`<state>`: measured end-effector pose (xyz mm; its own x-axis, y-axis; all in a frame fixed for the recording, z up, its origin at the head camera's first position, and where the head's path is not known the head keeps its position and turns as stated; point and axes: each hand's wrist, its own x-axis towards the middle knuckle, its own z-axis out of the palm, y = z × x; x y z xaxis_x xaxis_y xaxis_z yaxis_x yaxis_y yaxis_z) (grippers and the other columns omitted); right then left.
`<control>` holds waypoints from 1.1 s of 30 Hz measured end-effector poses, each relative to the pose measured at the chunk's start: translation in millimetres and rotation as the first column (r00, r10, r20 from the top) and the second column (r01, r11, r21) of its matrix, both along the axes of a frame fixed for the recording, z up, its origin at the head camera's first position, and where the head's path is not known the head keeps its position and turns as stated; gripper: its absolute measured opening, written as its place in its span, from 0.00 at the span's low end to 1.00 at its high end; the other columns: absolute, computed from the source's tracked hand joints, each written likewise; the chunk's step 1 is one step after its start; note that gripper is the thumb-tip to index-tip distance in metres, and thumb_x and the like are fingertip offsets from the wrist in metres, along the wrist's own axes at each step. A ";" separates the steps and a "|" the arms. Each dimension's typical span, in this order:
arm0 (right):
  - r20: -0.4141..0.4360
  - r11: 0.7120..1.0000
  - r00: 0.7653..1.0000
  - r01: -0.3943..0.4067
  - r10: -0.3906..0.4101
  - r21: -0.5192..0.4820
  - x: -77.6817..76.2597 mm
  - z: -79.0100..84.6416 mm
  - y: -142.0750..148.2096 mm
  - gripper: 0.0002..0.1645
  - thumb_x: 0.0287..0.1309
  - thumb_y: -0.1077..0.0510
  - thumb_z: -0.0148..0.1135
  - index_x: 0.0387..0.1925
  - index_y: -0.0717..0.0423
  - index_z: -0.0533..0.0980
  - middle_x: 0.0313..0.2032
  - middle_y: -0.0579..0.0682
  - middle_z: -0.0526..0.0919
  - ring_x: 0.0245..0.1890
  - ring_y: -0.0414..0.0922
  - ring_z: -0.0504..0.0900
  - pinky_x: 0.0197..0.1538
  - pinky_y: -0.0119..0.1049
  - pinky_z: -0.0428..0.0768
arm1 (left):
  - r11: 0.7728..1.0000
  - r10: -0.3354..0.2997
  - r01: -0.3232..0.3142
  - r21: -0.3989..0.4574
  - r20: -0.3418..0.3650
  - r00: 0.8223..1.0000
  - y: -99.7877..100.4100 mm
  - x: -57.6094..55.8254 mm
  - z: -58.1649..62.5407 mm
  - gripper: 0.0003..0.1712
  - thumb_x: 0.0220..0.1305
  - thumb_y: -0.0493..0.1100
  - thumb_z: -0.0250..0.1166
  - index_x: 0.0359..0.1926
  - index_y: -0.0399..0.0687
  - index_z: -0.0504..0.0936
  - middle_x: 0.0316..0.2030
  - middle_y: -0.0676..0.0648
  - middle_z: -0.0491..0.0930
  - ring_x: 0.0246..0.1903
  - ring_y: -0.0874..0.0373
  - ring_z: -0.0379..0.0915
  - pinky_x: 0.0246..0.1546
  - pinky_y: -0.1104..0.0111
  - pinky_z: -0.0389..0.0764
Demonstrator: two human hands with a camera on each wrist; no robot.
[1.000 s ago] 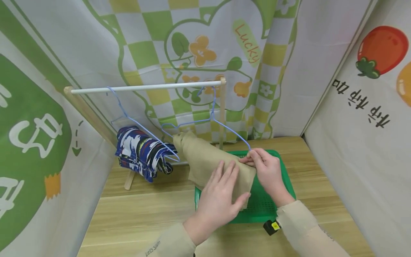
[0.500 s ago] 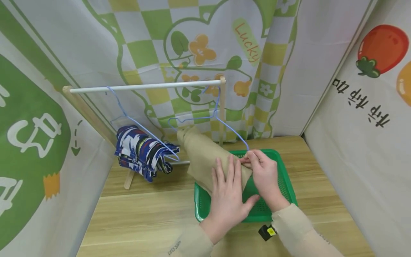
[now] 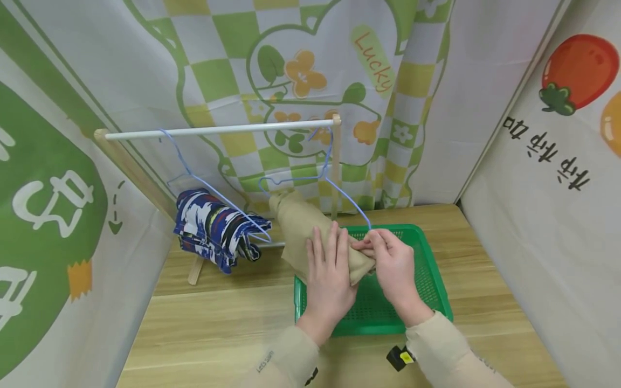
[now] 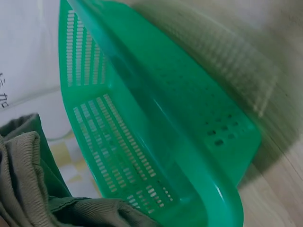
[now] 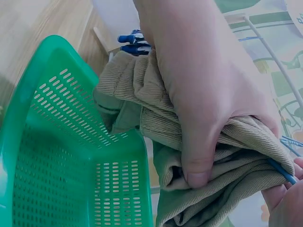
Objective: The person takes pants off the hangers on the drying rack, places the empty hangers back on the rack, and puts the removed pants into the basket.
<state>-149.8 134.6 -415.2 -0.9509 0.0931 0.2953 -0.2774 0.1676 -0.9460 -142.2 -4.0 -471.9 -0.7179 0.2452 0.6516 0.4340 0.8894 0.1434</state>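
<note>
A khaki twill garment [image 3: 296, 221] lies folded over the lower bar of a blue wire hanger [image 3: 346, 196], which hangs from the rack's right end. My left hand [image 3: 327, 285] holds the garment's near part, fingers along its top; in the right wrist view the thumb presses into the folds [image 5: 156, 118]. At the hanger's right corner, my right hand [image 3: 395, 264] pinches the wire together with the cloth edge. Its fingertips show at the right of the right wrist view, by the blue wire [image 5: 281, 171]. In the left wrist view only garment folds [image 4: 23, 161] appear, no fingers clearly.
Below the hands stands a green perforated basket [image 3: 439, 302] on the wooden table [image 3: 204, 328]. The rack's white rail [image 3: 218, 130] spans two wooden posts. A blue-and-white patterned garment [image 3: 208, 226] hangs on another blue hanger [image 3: 186, 167] at left. Printed curtains surround the table.
The garment's near right end has bunched up and drawn in toward the hanger. My left hand moved right, then back left and slightly up with its cloth; my right hand shifted slightly left with the hanger corner.
</note>
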 end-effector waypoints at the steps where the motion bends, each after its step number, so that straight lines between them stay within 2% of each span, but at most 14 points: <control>1: 0.000 1.000 1.000 -0.001 0.001 -0.003 0.5 0.3 -0.4 0.23 0.78 0.49 0.51 0.38 0.65 0.80 0.36 0.58 0.89 0.39 0.47 0.91 0.46 0.34 0.88 | 1.000 -0.006 0.006 0.003 -0.013 1.000 -1.9 -2.0 -0.3 0.59 0.47 0.44 0.80 0.77 0.38 0.59 0.78 0.36 0.54 0.76 0.27 0.43 0.71 0.34 0.59; 5: -0.012 1.000 1.000 -0.009 0.009 -0.013 1.4 2.2 -1.4 0.22 0.78 0.50 0.51 0.38 0.65 0.80 0.36 0.59 0.89 0.39 0.48 0.91 0.46 0.35 0.88 | 0.999 -0.038 0.038 -0.008 -0.060 0.997 -8.8 -7.3 2.1 0.54 0.47 0.44 0.80 0.74 0.38 0.64 0.74 0.34 0.60 0.74 0.26 0.49 0.71 0.36 0.61; 7: -0.017 1.000 1.000 -0.011 0.011 -0.013 1.3 2.9 -1.4 0.21 0.78 0.51 0.51 0.38 0.65 0.80 0.36 0.59 0.89 0.39 0.48 0.91 0.46 0.35 0.88 | 0.998 -0.056 0.055 -0.018 -0.061 0.997 -12.7 -9.1 4.6 0.54 0.47 0.44 0.81 0.73 0.39 0.65 0.74 0.32 0.60 0.74 0.27 0.52 0.72 0.38 0.62; 14: -0.020 1.000 1.000 -0.020 0.020 0.004 1.6 4.8 -0.9 0.21 0.78 0.52 0.50 0.38 0.65 0.80 0.37 0.59 0.88 0.41 0.48 0.90 0.47 0.34 0.88 | 0.987 -0.135 0.134 -0.085 -0.003 0.991 -27.3 -13.7 16.1 0.55 0.39 0.33 0.79 0.72 0.33 0.65 0.74 0.28 0.59 0.72 0.29 0.59 0.72 0.49 0.67; 20: -0.021 1.000 1.000 -0.021 0.021 0.013 1.2 4.8 0.0 0.20 0.78 0.55 0.50 0.38 0.68 0.80 0.36 0.59 0.88 0.41 0.49 0.90 0.47 0.33 0.87 | 0.963 -0.202 0.206 -0.173 0.043 0.979 -37.7 -15.6 29.8 0.53 0.39 0.30 0.77 0.70 0.27 0.66 0.69 0.27 0.67 0.69 0.31 0.65 0.69 0.54 0.71; 27: -0.026 0.999 0.999 -0.026 0.026 0.022 0.4 2.2 0.4 0.18 0.78 0.58 0.51 0.38 0.68 0.80 0.35 0.60 0.88 0.40 0.50 0.91 0.46 0.34 0.88 | 0.947 -0.255 0.274 -0.170 0.126 0.959 -46.9 -17.0 46.6 0.44 0.42 0.26 0.74 0.66 0.29 0.73 0.64 0.30 0.75 0.64 0.33 0.72 0.64 0.52 0.77; 33: -0.057 0.998 0.998 -0.037 0.040 0.060 -0.1 0.3 1.1 0.18 0.77 0.58 0.51 0.38 0.67 0.81 0.35 0.60 0.89 0.39 0.52 0.91 0.44 0.35 0.89 | 0.939 -0.294 0.314 -0.141 0.149 0.944 -52.5 -21.0 59.1 0.38 0.41 0.24 0.72 0.60 0.32 0.78 0.57 0.35 0.82 0.58 0.36 0.79 0.59 0.52 0.81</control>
<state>-150.0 135.6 -414.9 -0.9346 0.0377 0.3538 -0.3387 0.2104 -0.9171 -163.3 -56.5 -412.8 -0.6647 0.5584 0.4963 0.6753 0.7333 0.0793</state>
